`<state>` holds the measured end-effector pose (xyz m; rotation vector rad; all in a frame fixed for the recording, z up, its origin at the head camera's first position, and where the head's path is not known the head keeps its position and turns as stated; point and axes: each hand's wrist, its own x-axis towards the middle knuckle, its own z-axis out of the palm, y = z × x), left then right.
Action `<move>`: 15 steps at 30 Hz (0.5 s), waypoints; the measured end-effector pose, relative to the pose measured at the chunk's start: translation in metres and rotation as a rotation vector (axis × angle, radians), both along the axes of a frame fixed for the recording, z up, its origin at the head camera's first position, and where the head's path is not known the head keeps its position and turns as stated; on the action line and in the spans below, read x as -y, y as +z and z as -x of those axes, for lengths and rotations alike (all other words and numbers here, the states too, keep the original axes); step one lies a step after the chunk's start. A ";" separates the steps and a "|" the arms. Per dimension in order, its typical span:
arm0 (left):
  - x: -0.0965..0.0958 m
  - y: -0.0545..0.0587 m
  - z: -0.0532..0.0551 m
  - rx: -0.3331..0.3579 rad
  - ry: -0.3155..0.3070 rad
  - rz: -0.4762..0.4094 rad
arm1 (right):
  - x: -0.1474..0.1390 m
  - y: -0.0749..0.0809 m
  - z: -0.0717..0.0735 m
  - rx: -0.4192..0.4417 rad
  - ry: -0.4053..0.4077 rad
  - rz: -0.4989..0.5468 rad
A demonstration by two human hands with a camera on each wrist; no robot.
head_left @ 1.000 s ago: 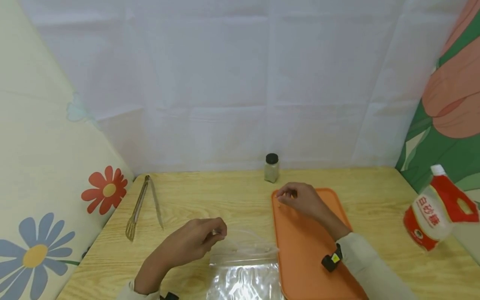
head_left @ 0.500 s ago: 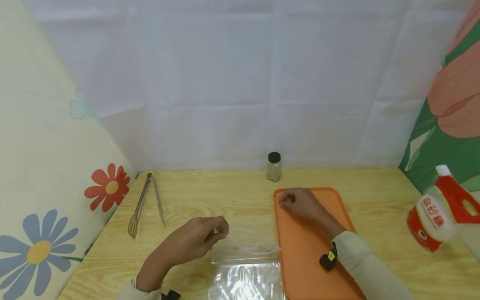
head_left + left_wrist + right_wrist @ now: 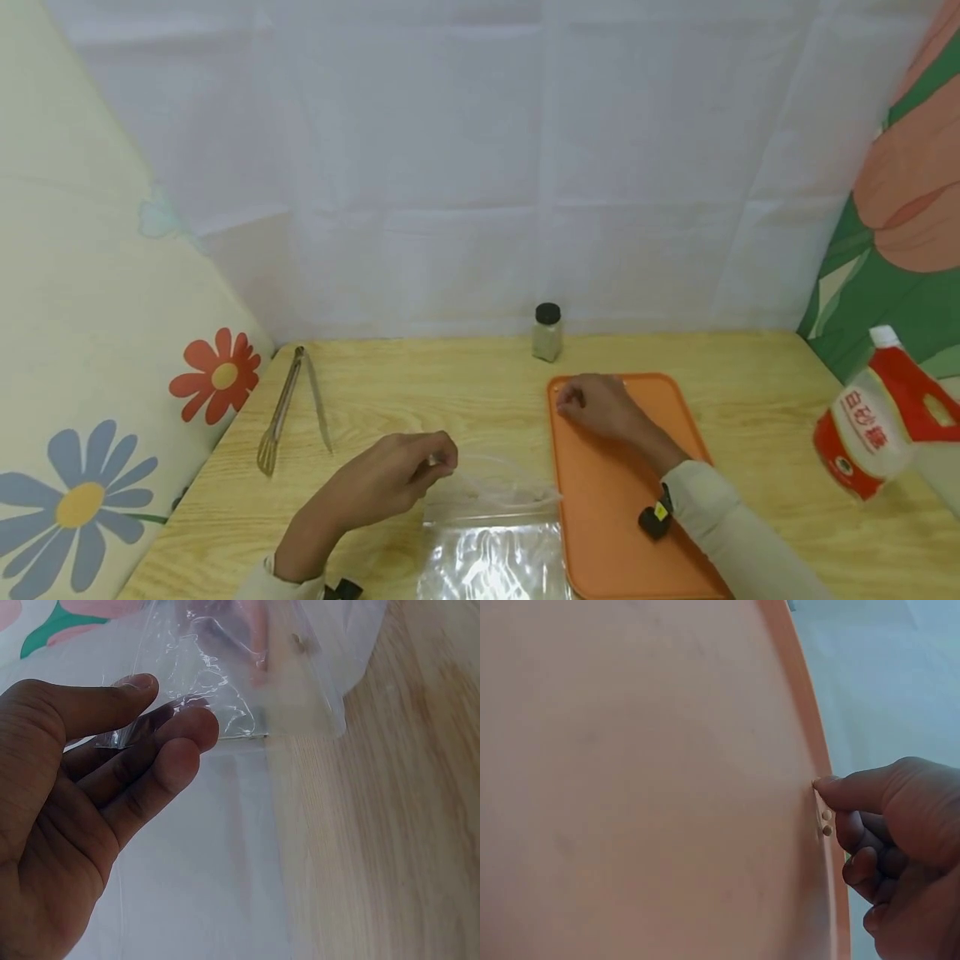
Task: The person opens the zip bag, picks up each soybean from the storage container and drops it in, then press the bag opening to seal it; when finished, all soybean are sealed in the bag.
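Observation:
My left hand (image 3: 390, 479) holds the mouth of a clear zip bag (image 3: 491, 558) between thumb and fingers. In the left wrist view, the thin film of the bag (image 3: 217, 667) passes between the thumb and fingertips, and a small brown bit shows through the plastic. Over the far left corner of an orange tray (image 3: 622, 517), my right hand (image 3: 600, 406) has its fingers curled. The right wrist view shows a small tan bean (image 3: 815, 784) pinched at the thumb tip. Two more small round beans (image 3: 826, 823) lie beside it, against the tray's rim.
A black-capped jar (image 3: 547, 333) stands behind the tray. Metal tongs (image 3: 288, 408) lie at the table's back left. A red-and-white bag of sugar (image 3: 870, 425) stands at the right. A white cloth (image 3: 420, 183) hangs along the back edge.
My right hand has come slightly nearer at the tray's far left corner, its fingertips lowering to the beans, then stayed there. The left hand keeps its hold on the bag.

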<state>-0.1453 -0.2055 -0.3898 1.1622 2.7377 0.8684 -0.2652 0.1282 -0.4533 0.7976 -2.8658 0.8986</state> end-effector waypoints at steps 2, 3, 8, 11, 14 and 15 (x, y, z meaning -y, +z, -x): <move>0.000 0.000 0.000 0.001 0.006 0.002 | 0.001 0.000 0.000 -0.026 0.008 -0.016; 0.000 0.000 0.000 0.004 0.008 0.003 | 0.001 0.000 0.001 -0.035 0.011 -0.024; 0.000 -0.002 -0.002 0.003 0.006 0.001 | 0.003 -0.003 0.001 -0.029 0.035 -0.020; 0.000 -0.002 -0.002 -0.014 -0.002 -0.002 | 0.004 -0.003 0.000 -0.022 0.048 -0.006; 0.001 -0.001 -0.001 -0.020 -0.004 -0.002 | 0.005 -0.002 0.001 -0.027 0.052 0.002; 0.001 0.000 -0.001 -0.019 -0.003 -0.001 | 0.005 -0.002 0.001 -0.033 0.052 -0.002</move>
